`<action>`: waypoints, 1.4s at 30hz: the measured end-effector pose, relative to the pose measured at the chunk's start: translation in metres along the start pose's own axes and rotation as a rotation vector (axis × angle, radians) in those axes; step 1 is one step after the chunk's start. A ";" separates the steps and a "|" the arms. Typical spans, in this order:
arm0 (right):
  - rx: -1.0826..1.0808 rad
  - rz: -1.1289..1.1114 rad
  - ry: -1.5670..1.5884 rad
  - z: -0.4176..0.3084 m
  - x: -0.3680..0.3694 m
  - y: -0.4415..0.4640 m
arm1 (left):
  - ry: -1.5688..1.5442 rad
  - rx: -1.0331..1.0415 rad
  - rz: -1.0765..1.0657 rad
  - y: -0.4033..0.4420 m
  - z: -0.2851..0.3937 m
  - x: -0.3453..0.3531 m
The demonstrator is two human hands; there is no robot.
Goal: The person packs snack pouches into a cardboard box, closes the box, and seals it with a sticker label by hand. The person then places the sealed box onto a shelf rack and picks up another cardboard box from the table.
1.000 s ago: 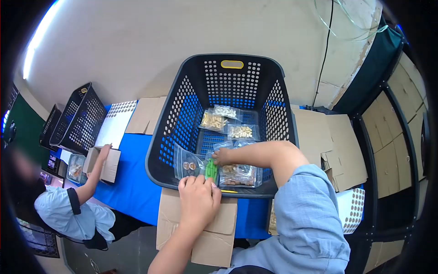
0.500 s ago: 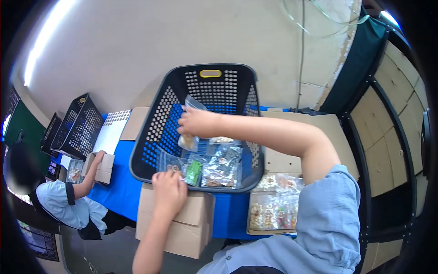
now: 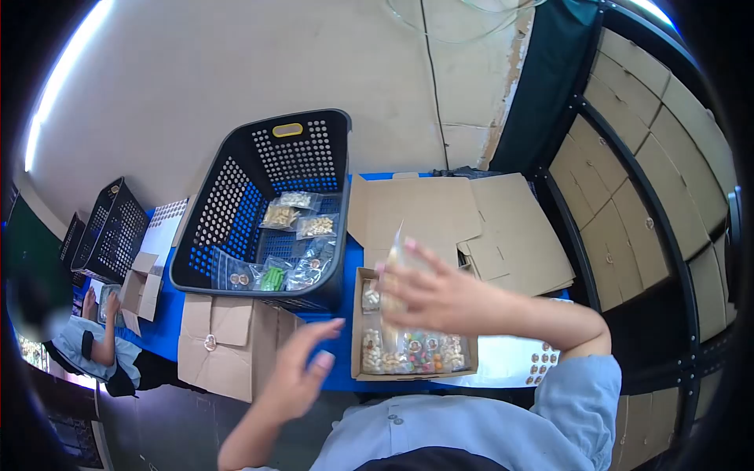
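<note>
My right hand [image 3: 424, 294] holds a clear plastic bag [image 3: 395, 271] upright over an open cardboard box [image 3: 357, 345]. Inside that box lie several clear bags of pale and coloured pieces [image 3: 424, 352]. Left of the box, my left hand [image 3: 300, 373] hovers with its fingers apart and nothing in them. A black basket [image 3: 306, 125] stands behind it, holding bags of pale pieces [image 3: 316, 226], a bag of green pieces [image 3: 273, 276] and others with round stickers.
A closed cardboard box [image 3: 224, 345] sits before the basket. Flattened cardboard [image 3: 510, 235] and a sticker sheet [image 3: 506, 361] lie at the right. A co-worker [image 3: 98, 337] is at the far left beside an open box [image 3: 141, 286] and more black baskets [image 3: 118, 228].
The view has swung right. My right hand has moved out of the basket to above the open box with a bag. My left hand has left the basket's rim and opened.
</note>
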State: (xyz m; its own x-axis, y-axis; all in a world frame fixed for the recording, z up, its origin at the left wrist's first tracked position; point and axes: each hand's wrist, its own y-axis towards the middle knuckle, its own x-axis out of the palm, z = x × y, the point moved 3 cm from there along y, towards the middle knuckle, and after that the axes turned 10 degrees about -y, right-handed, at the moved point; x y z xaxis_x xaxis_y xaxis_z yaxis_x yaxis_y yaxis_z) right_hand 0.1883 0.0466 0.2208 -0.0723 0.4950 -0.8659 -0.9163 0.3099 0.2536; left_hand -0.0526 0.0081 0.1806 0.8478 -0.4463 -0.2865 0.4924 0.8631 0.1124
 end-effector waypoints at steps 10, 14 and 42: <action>0.683 0.497 0.078 -0.082 0.039 -0.086 | -1.074 -0.095 0.083 0.030 -0.082 0.133; 1.218 0.670 0.973 -0.077 0.069 -0.101 | -0.972 -0.137 0.127 0.037 -0.107 0.140; 1.185 0.331 1.833 -0.134 0.161 -0.075 | -0.512 0.036 0.420 0.023 -0.138 0.136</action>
State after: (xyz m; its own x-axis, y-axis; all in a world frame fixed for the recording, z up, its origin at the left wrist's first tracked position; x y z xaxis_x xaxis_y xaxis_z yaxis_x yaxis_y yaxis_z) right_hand 0.1928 -0.0054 0.0043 -0.9643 -0.2470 0.0959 -0.2570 0.9600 -0.1112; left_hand 0.0464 -0.0001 0.0125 0.9514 -0.1371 0.2757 0.0983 0.9838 0.1502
